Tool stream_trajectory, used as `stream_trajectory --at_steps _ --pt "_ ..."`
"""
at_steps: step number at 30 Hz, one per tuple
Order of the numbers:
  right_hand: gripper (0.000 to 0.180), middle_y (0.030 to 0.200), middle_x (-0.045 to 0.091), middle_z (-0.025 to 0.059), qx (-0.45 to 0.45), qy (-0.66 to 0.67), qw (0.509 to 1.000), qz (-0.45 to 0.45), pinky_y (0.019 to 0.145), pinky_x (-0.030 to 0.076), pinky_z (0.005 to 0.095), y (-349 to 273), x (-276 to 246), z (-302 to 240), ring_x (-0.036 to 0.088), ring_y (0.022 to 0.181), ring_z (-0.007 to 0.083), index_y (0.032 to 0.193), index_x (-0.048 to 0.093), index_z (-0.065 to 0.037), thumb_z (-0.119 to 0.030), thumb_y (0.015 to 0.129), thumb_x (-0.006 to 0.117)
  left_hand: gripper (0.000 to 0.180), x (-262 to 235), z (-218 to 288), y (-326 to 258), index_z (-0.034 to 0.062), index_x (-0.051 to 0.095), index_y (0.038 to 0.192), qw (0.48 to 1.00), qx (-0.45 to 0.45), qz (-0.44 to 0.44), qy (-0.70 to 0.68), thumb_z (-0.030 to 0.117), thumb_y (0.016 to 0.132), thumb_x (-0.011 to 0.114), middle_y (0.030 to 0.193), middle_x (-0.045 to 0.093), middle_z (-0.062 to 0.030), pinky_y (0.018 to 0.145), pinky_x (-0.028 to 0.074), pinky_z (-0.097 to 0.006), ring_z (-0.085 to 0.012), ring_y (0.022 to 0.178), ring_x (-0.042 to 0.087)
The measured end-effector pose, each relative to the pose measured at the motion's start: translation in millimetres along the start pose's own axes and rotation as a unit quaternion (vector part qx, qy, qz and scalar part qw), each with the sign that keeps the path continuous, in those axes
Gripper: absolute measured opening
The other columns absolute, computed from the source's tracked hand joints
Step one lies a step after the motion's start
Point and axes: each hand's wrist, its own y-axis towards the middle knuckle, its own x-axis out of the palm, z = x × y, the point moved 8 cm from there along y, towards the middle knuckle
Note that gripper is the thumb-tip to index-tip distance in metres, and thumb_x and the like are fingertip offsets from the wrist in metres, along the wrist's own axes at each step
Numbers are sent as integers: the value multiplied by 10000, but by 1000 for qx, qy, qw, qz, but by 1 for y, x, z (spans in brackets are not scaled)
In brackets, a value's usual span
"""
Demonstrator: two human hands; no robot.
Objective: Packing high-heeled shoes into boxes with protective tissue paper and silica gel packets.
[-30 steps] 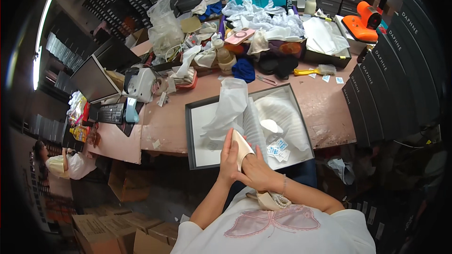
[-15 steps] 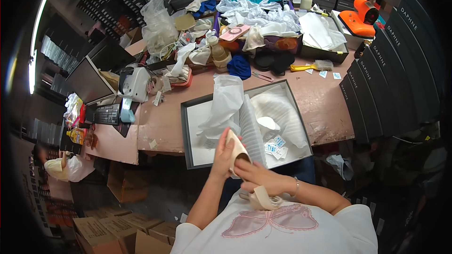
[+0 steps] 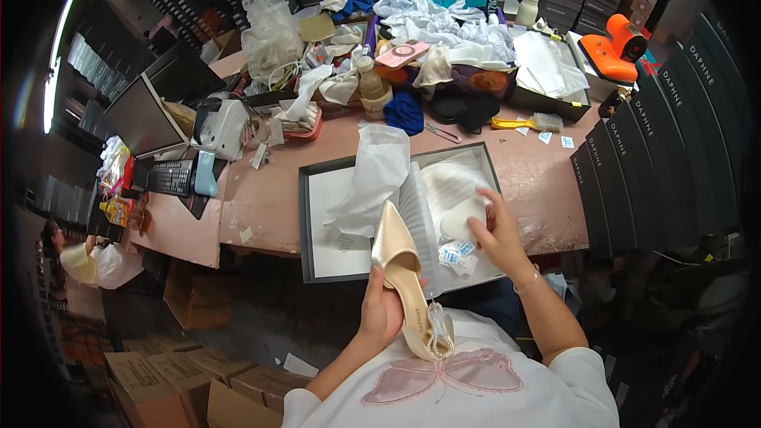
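In my left hand (image 3: pixel 382 309) is a cream satin pointed-toe shoe (image 3: pixel 398 246), gripped around its side, toe pointing up and away. A string of pearl-like beads (image 3: pixel 438 333) hangs at its heel end. My right hand (image 3: pixel 501 234) reaches over the right half of an open shoe box (image 3: pixel 305 226), thumb and forefinger apart at a white rounded pad (image 3: pixel 457 222). Whether they touch the pad, I cannot tell. White tissue (image 3: pixel 380 162) rises from the box's left half, and a ribbed white wrap (image 3: pixel 424 206) runs down its middle. Small printed sachets (image 3: pixel 457 255) lie near the pad.
Dark shoe boxes (image 3: pixel 634 166) are stacked at the right. Behind the open box are a blue cloth (image 3: pixel 404 113), a yellow-handled brush (image 3: pixel 515 123) and a heap of white paper (image 3: pixel 444 28). A keyboard (image 3: pixel 170 177) and a label printer (image 3: pixel 222 131) stand left. Cartons (image 3: pixel 158 380) sit below.
My right hand has left the shoe's opening and moved up and right into the box. The shoe has turned in my left hand and now shows its insole.
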Motion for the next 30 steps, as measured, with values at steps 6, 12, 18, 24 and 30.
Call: stream_trajectory --at_steps 6,12,18,24,30 --pt "424 1030 641 86 -68 139 978 -139 790 477 254 -82 65 -8 606 907 146 1288 506 -2 -55 877 598 577 10 -12 17 27 388 1347 999 6 14 -40 484 995 391 1291 506 -122 1049 362 -388 -237 1196 489" --pt "259 719 510 44 -301 -362 874 -123 551 435 329 -93 74 -25 565 638 221 1014 594 -61 -125 766 631 405 6 -20 13 120 327 1368 999 15 -7 -48 321 1026 407 1303 448 -57 1061 335 -371 -179 1221 434" --pt "152 731 544 51 -356 -320 876 -63 570 456 351 -49 86 -40 594 663 219 861 567 -89 -155 740 630 463 17 -21 6 138 276 1393 998 45 -24 43 243 995 487 1295 454 -79 1014 403 -374 -188 1172 487" --pt "337 913 628 87 -339 -475 812 -5 842 444 443 1 52 -4 616 885 254 1116 589 -100 -127 785 647 377 -9 -26 17 59 383 1334 995 -87 30 -24 239 1008 441 1185 556 -128 899 537 -398 -236 1056 598" --pt "581 1071 607 102 -272 -403 874 2 1043 333 440 20 35 26 591 1027 277 1215 553 -44 -111 676 759 441 0 -20 14 41 438 1280 985 -147 44 -81 364 982 469 1129 573 -111 901 528 -374 -223 1007 603"
